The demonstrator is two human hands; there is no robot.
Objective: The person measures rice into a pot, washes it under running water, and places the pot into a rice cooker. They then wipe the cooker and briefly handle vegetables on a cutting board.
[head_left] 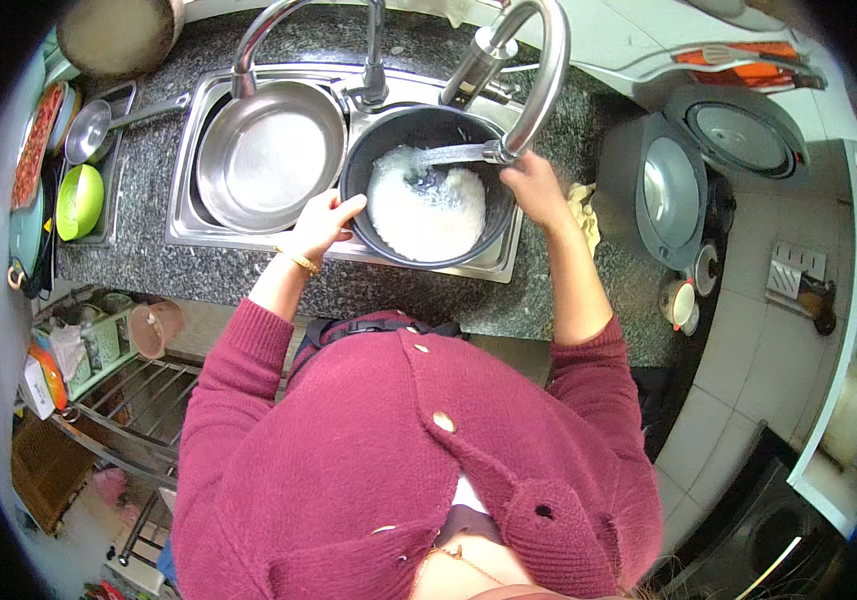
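Observation:
A dark inner cooking pot (358,169) sits over the right basin of the steel double sink (503,259). White, rice-like grains (428,225) under cloudy water fill its bottom. Water runs into it from the thick curved faucet (552,82) at the right. My left hand (325,225) grips the pot's left rim, thumb on top. At the opposite rim, beside the spout's tip, my right hand (536,187) is closed on the pot's edge, its fingers partly hidden. A wide stainless steel pan (271,165) occupies the left basin beneath a second faucet (245,79).
On the left stand a steel ladle (89,129) and a green bowl (80,202). A yellowish cloth (584,214) lies right of the sink. Farther right is an open rice cooker (668,195) with its lid (743,135) up, near a small cup (677,304).

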